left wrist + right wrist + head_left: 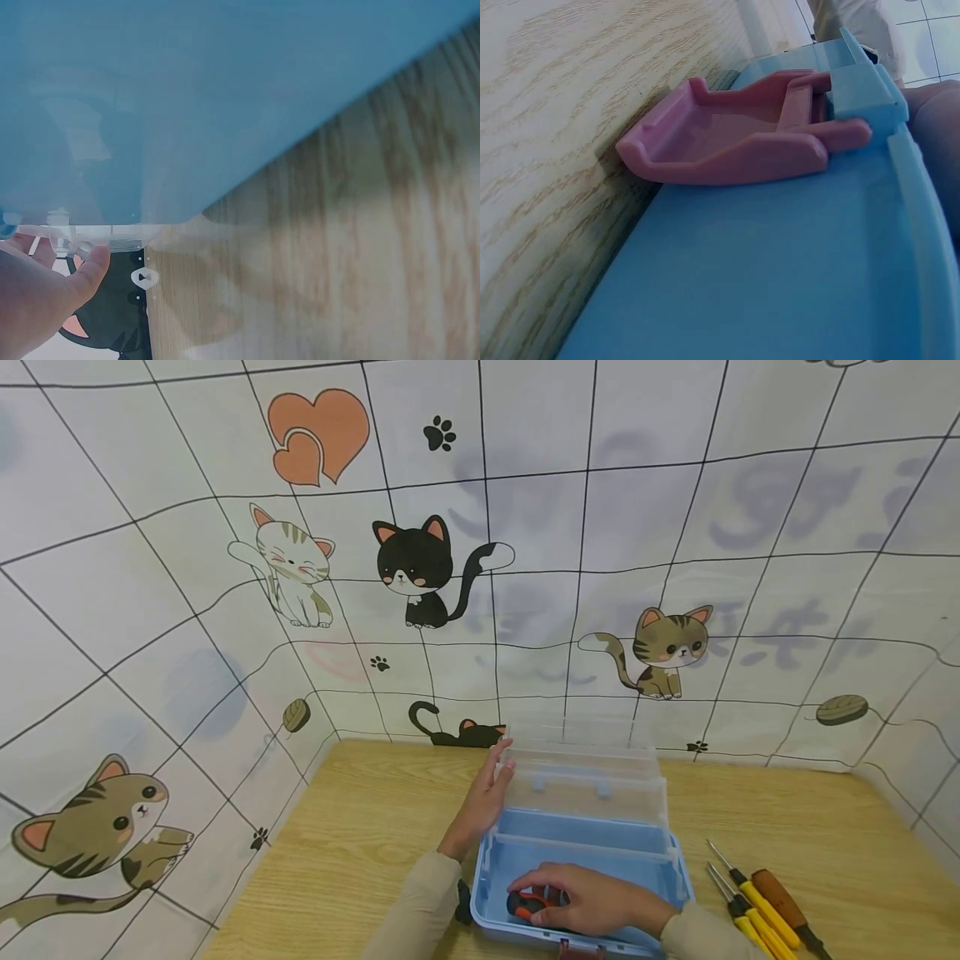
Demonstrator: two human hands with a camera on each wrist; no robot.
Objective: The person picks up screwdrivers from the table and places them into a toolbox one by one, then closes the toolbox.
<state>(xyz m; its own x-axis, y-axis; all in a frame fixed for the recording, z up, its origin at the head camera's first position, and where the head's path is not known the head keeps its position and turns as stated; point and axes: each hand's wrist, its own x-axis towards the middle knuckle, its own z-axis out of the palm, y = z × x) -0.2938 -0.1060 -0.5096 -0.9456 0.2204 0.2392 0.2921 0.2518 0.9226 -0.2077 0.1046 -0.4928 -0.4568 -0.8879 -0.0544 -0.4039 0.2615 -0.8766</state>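
Note:
A blue toolbox [480, 910] stands on the table with its clear lid [585, 797] raised at the back. My left hand [483, 797] holds the lid's left edge; in the left wrist view its thumb and fingers [91, 270] lie at the clear rim. Inside the box's front part, my right hand [588, 893] grips a small black-and-red tool [522, 906], largely covered by the fingers. The right wrist view mostly shows the box's blue wall [780, 262] and a pink latch [727, 139] hanging open; the tool is hidden there.
Right of the box lie several tools with yellow handles [765, 910] and thin metal shafts, beside one with a brown handle [780, 897]. The wooden table [375, 810] meets a cat-print sheet [540, 527] at the back and sides.

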